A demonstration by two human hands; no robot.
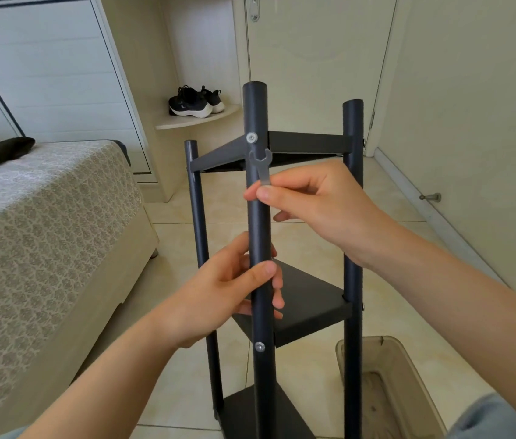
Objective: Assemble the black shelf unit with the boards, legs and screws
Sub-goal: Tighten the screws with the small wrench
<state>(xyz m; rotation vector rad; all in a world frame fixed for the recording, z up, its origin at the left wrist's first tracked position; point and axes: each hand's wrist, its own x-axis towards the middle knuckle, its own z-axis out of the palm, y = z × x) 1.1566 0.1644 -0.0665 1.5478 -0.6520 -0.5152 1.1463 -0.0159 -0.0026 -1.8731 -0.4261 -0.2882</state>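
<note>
The black shelf unit stands upright on the tiled floor, with three boards fixed between three round black legs. My left hand grips the near leg at mid height. My right hand pinches a small flat metal wrench just below the upper silver screw on that leg; the wrench jaws point up and stay apart from the screw. A second screw sits lower on the same leg.
A bed with a patterned cover fills the left side. A translucent plastic bin stands on the floor at the lower right. Black sneakers rest on a corner shelf behind, beside a closed door.
</note>
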